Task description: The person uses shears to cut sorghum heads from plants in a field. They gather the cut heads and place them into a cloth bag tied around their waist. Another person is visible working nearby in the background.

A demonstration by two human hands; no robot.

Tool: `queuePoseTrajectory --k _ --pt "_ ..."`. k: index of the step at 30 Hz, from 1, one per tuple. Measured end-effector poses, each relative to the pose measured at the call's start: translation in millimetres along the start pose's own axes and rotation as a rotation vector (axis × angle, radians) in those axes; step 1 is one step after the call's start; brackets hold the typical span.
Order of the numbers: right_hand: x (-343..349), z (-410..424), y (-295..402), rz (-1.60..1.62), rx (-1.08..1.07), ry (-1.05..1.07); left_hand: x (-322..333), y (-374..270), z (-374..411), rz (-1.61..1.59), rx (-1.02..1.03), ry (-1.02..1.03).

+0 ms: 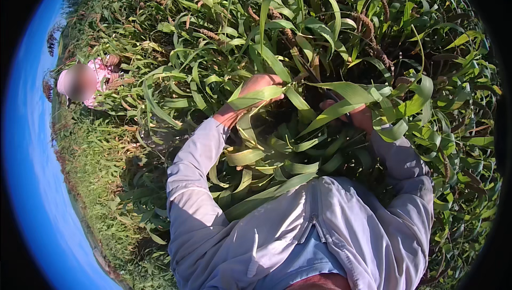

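Observation:
My left hand (260,88) is closed around leafy green stalks, with a broad leaf (258,97) lying across its back. To its right, my right hand (360,117) is partly covered by long leaves and curls around a dark handle (347,117); the rest of that tool is hidden by foliage. Between and above the hands stand millet-like plants with brown seed heads (366,26). More long green leaves (244,156) hang below my left hand, in front of my jacket.
Dense plants with drooping brown seed heads surround both arms. At the far left, another person (98,76) in pink stands among the plants. Lower yellow-green growth (96,174) spreads at the lower left.

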State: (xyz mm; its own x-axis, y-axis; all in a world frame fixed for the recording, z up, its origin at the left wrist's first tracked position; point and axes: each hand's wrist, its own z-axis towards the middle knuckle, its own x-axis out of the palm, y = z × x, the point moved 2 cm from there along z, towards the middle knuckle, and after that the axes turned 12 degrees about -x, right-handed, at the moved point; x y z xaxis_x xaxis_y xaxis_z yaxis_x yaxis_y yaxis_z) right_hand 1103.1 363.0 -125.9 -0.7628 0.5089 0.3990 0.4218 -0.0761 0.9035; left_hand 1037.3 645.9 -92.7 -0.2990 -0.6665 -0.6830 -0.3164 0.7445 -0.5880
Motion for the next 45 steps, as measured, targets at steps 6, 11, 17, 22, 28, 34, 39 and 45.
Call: queuePoseTrajectory --k 6,11,17,22,28,34,39,45 --pt "43 -8 32 -0.304 -0.091 -0.193 -40 35 -22 -0.87 -0.253 -0.094" --pt "86 -3 41 -0.366 0.02 0.252 -59 89 -42 -1.405 -0.191 -0.343" --pt "123 62 6 -1.5 -0.03 0.131 -80 93 -69 -1.038 -0.183 -0.343" --pt "136 107 -6 -1.671 -0.326 -0.026 -87 98 -77 -0.672 -0.018 -0.368" --pt "147 138 -13 -1.723 -0.261 0.055 -69 84 -77 -0.325 0.212 -0.441" --pt "133 110 -15 -1.407 -0.091 0.143 -111 65 -95 -0.951 0.086 -0.387" --pt "90 71 -8 -1.257 -0.133 0.06 -130 73 -68 -0.797 0.01 -0.284" --pt "80 59 12 -1.016 0.131 0.008 -91 70 20 -0.714 -0.392 -0.143"
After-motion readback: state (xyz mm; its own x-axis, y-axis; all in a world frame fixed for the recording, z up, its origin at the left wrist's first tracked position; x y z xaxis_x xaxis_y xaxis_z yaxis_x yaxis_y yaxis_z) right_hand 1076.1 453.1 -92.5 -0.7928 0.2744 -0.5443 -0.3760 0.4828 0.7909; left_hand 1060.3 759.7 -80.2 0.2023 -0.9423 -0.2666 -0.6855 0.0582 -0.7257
